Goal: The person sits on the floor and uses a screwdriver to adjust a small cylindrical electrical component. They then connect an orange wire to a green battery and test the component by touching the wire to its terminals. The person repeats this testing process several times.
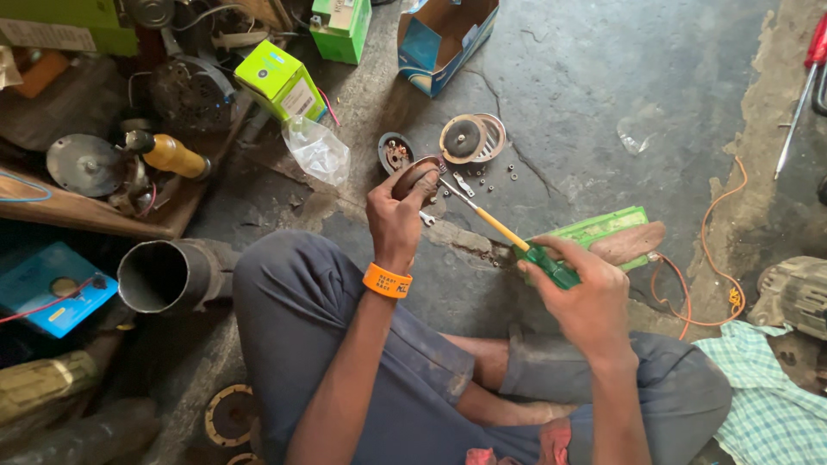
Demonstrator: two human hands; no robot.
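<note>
Screwdriver (517, 244) between raised hands (398, 211)

Cracked grey concrete floor (594, 77) (daylit)

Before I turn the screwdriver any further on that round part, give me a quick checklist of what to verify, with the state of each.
1. Left hand grips the round part firmly: ok.
2. Right hand closed on the green handle of the screwdriver: ok.
3. Screwdriver tip seated in a screw: cannot tell, the tip is too small to see.
4. Loose screws and washers lying in reach on the floor: ok.
5. Removed disc cover set clear of the hands: ok.
6. Orange cable clear of the right hand: ok.
</note>
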